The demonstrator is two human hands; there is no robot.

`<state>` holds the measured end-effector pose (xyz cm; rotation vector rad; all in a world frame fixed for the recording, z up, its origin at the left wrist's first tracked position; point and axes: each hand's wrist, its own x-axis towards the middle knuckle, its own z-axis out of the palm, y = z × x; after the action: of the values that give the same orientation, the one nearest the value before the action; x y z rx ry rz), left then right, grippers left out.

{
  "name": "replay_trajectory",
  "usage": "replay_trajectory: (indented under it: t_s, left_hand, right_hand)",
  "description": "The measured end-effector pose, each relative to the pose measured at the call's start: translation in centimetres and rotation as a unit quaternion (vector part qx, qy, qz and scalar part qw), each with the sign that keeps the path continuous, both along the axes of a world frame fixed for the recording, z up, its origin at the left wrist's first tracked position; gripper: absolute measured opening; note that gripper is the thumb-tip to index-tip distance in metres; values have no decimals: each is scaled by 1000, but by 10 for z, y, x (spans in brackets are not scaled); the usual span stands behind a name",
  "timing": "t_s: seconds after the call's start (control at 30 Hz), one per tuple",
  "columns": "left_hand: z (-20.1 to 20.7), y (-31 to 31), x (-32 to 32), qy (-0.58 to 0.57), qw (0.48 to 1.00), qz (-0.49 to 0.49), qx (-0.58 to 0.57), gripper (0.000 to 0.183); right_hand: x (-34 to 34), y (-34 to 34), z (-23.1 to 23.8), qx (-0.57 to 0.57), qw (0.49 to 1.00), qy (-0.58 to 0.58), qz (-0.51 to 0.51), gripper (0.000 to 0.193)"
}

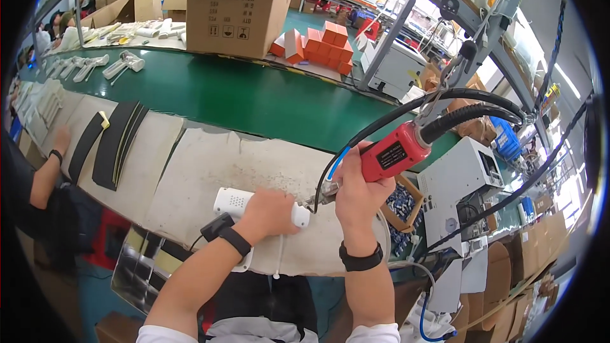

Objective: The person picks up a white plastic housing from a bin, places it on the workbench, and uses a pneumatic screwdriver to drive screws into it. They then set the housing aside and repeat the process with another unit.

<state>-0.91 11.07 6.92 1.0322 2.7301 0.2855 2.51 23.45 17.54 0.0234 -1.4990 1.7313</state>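
Note:
My left hand (269, 212) is closed around a white plastic housing (230, 201) lying on the pale work surface. One end of the housing has a pattern of small holes, and a thin white stem hangs from it toward me. In my right hand (357, 195) is a red power screwdriver (401, 147), tilted, with black hoses running from its back. Its metal nose points down-left and meets the housing's right end, beside my left hand. Whether the tip touches a screw is too small to tell. Both wrists wear black bands.
Black foam strips (117, 146) lie at left, near a co-worker's hand (61, 138). Behind runs a green conveyor belt (254, 105) carrying white parts (127, 62). Beyond stand a large cardboard box (238, 6) and orange boxes (327, 47). At right are a parts box (406, 206) and a white machine (454, 184).

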Motion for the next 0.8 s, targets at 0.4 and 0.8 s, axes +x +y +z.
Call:
replay_trajectory:
  t_s: [0.4, 0.8]
  left_hand:
    - [2, 3, 6, 11, 1000, -5, -9, 69]
    - [-11, 6, -5, 32, 999, 24, 22, 59]
  right_hand:
    - [-18, 2, -42, 53, 995, -73, -30, 12]
    - [31, -2, 16, 49, 998, 13, -38, 6]
